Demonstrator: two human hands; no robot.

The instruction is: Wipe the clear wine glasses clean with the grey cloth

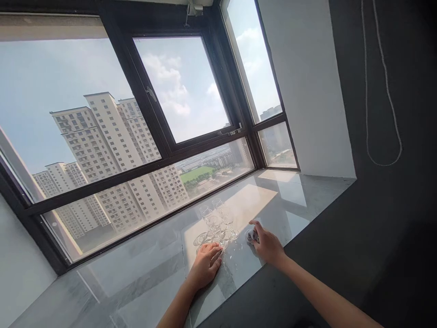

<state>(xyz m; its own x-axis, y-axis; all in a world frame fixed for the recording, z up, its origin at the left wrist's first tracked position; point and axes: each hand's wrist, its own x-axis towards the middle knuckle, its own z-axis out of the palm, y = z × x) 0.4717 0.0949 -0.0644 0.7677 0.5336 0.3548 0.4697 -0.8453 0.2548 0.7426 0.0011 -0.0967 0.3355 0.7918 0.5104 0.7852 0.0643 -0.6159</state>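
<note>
On the pale marble windowsill (150, 278), several clear stemmed glasses (215, 221) stand close together in a patch of sunlight. My left hand (205, 264) is at the near side of this group, fingers and thumb curled about the edge of one glass; the see-through outline makes its exact shape hard to read. To the right, my right hand (268, 246) presses a crumpled grey-white cloth (251, 236) to the sill. Its index finger sticks out past the cloth while the other fingers bend around it. A gap separates the cloth from the glasses.
Dark-framed windows (164, 152) rise behind the sill, with tall buildings outside. The sill's front edge (239, 290) runs diagonally beneath my wrists. At the right, a looped cord (366, 91) hangs against a dark wall (392, 205).
</note>
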